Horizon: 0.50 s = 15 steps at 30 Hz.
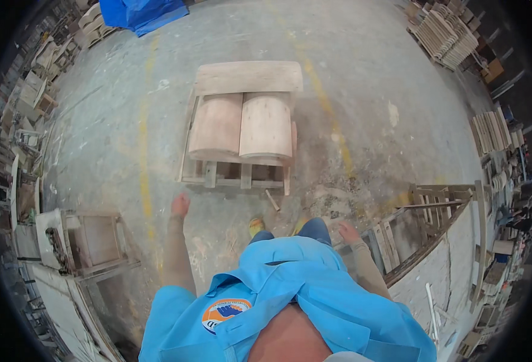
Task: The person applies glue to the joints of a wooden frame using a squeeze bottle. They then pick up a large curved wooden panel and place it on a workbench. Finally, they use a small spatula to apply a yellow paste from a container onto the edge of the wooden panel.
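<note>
My left hand (181, 205) hangs out in front of my left side, its fingers curled in and nothing seen in it. At my right side hangs my right hand (348, 231), small in view; how far its fingers are bent is unclear. Neither hand touches anything that I can see. Ahead of my feet stands a low wooden frame (210, 175) carrying two curved pale wood panels (216, 125) side by side. A further wide wooden panel (248, 77) lies across their far end. The frame's near corner is closest to my left hand.
A short wooden stick (272, 201) lies on the floor by the frame. Worktables with wooden parts stand at left (100, 238) and right (432, 265). Stacked curved slats (444, 36) and a blue sheet (142, 13) are farther off. Yellow lines (144, 139) mark the concrete floor.
</note>
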{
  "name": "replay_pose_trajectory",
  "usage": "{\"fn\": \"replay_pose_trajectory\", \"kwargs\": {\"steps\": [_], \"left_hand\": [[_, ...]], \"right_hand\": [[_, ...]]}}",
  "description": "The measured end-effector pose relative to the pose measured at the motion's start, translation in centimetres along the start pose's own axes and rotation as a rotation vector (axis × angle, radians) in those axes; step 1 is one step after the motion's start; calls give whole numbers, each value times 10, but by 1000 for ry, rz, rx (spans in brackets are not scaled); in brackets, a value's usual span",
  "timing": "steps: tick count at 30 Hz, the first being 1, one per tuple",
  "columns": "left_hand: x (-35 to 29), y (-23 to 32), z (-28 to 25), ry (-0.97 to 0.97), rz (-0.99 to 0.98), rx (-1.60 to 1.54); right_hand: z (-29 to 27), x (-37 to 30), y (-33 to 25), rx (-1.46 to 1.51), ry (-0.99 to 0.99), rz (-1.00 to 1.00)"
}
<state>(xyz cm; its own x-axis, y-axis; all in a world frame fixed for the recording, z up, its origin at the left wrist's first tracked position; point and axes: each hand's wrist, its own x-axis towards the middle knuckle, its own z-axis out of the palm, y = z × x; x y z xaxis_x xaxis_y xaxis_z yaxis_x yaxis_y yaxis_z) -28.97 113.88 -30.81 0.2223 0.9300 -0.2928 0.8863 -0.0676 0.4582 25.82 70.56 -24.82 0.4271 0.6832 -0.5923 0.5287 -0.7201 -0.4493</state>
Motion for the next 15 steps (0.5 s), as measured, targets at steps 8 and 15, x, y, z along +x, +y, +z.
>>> {"fn": "replay_pose_trajectory", "kwargs": {"steps": [8, 15], "left_hand": [[140, 196, 45, -13, 42, -727], [136, 356, 143, 26, -321, -1190]], "right_hand": [[-40, 114, 129, -214, -256, -13], [-213, 243, 108, -225, -66, -165]]}}
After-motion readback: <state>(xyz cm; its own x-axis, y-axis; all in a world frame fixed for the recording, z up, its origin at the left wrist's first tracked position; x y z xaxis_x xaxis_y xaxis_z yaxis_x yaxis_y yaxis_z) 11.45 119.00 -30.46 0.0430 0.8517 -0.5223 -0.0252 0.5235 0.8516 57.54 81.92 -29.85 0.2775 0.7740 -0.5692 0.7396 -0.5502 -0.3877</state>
